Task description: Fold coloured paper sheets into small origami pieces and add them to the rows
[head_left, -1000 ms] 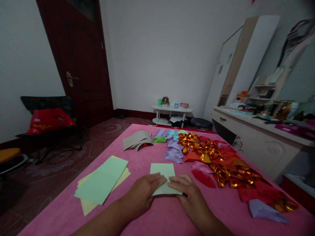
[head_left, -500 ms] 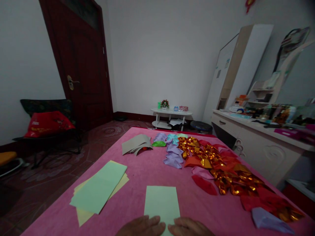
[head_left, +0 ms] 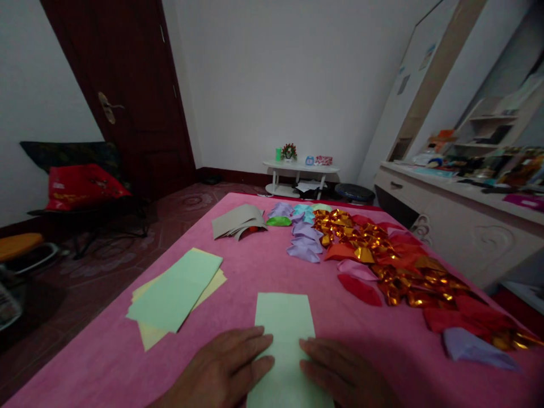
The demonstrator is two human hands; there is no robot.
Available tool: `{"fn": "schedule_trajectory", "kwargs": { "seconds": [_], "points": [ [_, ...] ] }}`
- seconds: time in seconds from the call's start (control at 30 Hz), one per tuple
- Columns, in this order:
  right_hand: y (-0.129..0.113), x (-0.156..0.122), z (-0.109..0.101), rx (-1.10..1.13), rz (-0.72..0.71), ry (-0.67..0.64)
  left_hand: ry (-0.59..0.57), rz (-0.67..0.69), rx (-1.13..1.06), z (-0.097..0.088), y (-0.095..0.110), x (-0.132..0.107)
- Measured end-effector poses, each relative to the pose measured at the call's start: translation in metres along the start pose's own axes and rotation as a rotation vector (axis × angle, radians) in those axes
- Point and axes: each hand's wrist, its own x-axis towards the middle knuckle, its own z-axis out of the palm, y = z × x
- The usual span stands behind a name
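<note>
A pale green paper sheet [head_left: 284,334] lies lengthwise on the pink table cover [head_left: 255,272] right in front of me. My left hand [head_left: 219,371] rests flat on its left edge, fingers stretched out. My right hand [head_left: 344,377] lies flat on its right edge, fingers also extended. Neither hand grips anything. To the left sits a stack of green and yellow sheets [head_left: 176,294].
Folded paper pieces fill the right side: purple ones [head_left: 304,241], gold foil and red ones [head_left: 395,263], one purple piece [head_left: 478,345] near the edge. Grey sheets [head_left: 238,221] lie at the back. A dresser [head_left: 459,221] stands right, a dark door [head_left: 123,96] and chair left.
The green sheet now lies unfolded and longer than a second ago. My hands have slid apart to its two sides and flattened. The view has tilted and shifted.
</note>
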Motion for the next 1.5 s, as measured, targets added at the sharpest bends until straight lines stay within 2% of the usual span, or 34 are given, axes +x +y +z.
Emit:
{"fn": "schedule_trajectory", "kwargs": {
  "seconds": [0.03, 0.17, 0.37, 0.57, 0.8, 0.9, 1.03, 1.17, 1.5],
  "points": [
    [-0.004, 0.001, -0.003, 0.000, 0.031, -0.012, 0.019, 0.046, -0.012, -0.004, 0.002, 0.000],
    [-0.019, 0.001, -0.009, 0.022, 0.176, 0.027, -0.054, -0.048, -0.103, -0.011, 0.006, -0.003],
    [-0.018, -0.001, -0.004, 0.115, 0.307, 0.003, 0.017, -0.139, -0.334, -0.012, 0.006, 0.005],
    [-0.017, 0.011, -0.003, 0.240, 0.443, 0.080, 0.007, -0.358, -0.565, -0.012, 0.005, 0.017],
    [-0.017, 0.026, -0.003, 0.296, 0.610, 0.059, 0.053, -0.498, -0.586, -0.007, 0.006, 0.021],
    [-0.021, 0.024, -0.005, 0.309, 0.625, 0.018, 0.073, -0.462, -0.588, -0.005, 0.006, 0.019],
    [-0.025, 0.016, -0.007, 0.331, 0.545, -0.012, 0.077, -0.363, -0.548, -0.006, 0.007, 0.017],
    [-0.026, 0.013, -0.008, 0.351, 0.520, 0.000, 0.046, -0.365, -0.575, -0.007, 0.007, 0.016],
    [-0.015, 0.024, 0.000, 0.326, 0.696, 0.019, 0.087, -0.457, -0.479, -0.002, 0.008, 0.020]
  ]
}}
